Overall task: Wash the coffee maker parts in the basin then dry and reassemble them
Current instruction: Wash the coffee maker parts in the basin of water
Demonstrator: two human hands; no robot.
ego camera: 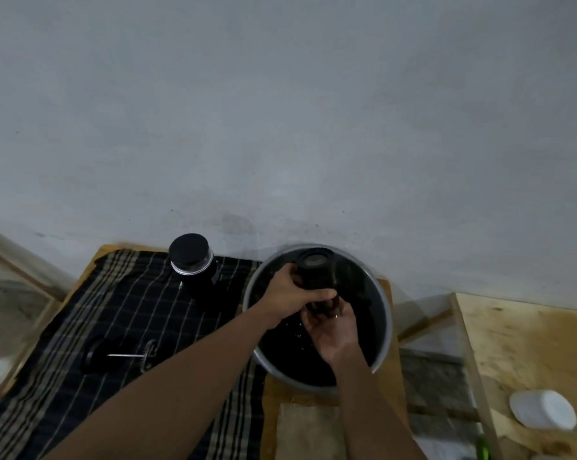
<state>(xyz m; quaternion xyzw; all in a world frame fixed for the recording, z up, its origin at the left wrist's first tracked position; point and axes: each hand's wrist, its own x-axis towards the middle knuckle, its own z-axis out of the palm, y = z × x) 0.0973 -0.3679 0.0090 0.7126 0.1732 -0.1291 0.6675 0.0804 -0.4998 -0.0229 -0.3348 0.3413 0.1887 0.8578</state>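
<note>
A round metal basin [385,300] holding dark water stands on the wooden table. Over it my left hand [290,295] grips a dark cylindrical coffee maker body [317,268], tilted with one end toward the wall. My right hand [332,328] is cupped under its lower end, fingers curled at the opening. On the striped cloth [91,327] lies the plunger [132,356] with its black lid, metal rod and filter disc. A black-lidded jar [194,260] stands at the cloth's far edge.
A grey wall rises right behind the table. To the right, across a gap, a second wooden surface [529,343] bears a white container [542,410]. A folded beige cloth [307,423] lies in front of the basin.
</note>
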